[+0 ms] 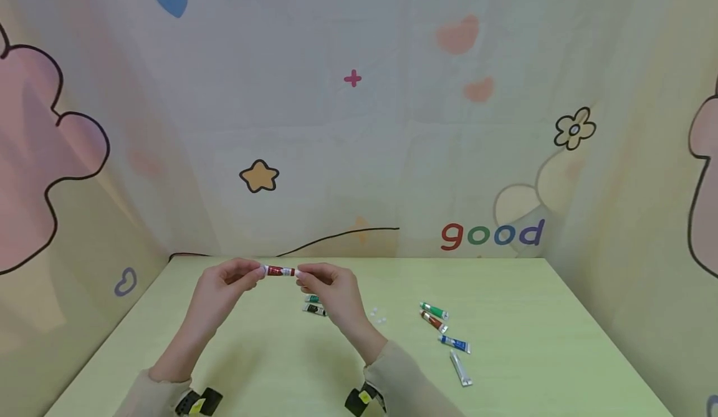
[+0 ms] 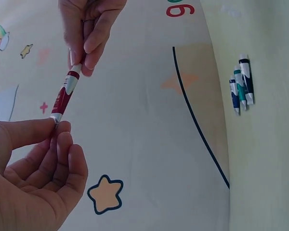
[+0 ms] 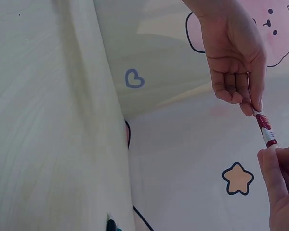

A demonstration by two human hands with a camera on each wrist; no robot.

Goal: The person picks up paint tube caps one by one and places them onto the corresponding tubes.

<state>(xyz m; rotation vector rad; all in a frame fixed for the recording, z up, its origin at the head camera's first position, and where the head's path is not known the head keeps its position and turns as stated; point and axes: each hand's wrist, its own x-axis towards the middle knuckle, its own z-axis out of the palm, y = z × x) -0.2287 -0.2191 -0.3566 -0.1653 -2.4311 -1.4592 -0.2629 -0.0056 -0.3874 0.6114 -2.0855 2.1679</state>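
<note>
A small dark-red paint tube (image 1: 280, 271) with a white cap is held level above the table between both hands. My left hand (image 1: 229, 287) pinches its flat crimped end between thumb and forefinger. At the other end, my right hand (image 1: 332, 290) pinches the cap, which the fingertips mostly cover. In the left wrist view the paint tube (image 2: 65, 95) slants between the left hand (image 2: 43, 168) below and the right hand (image 2: 92, 29) above. The right wrist view shows the paint tube (image 3: 266, 129) too, its label partly turned away.
On the table (image 1: 521, 317), a green tube (image 1: 434, 310), a brown-red tube (image 1: 434, 322), a blue tube (image 1: 455, 343) and a silver-white tube (image 1: 461, 368) lie to the right. Behind the right hand lie a black-labelled tube (image 1: 314, 309) and others. Small white caps (image 1: 378, 316) sit near the middle.
</note>
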